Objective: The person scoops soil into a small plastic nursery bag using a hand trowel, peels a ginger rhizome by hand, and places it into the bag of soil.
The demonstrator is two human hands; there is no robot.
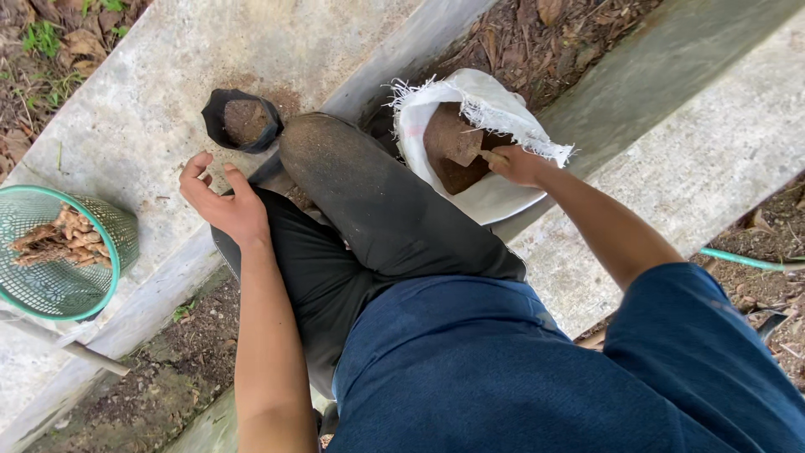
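Concrete slab (151,92) carries the work, with a white woven sack (495,109) of brown soil slumped in the gap beside it and a green mesh basket (63,289) of pale roots at the slab's left edge. Right hand (516,165) reaches into the sack mouth, grip closed on a small tool handle, blade buried in soil. Left hand (222,201) hovers open, holding nothing, just below a small black grow bag (241,122) partly filled with soil.
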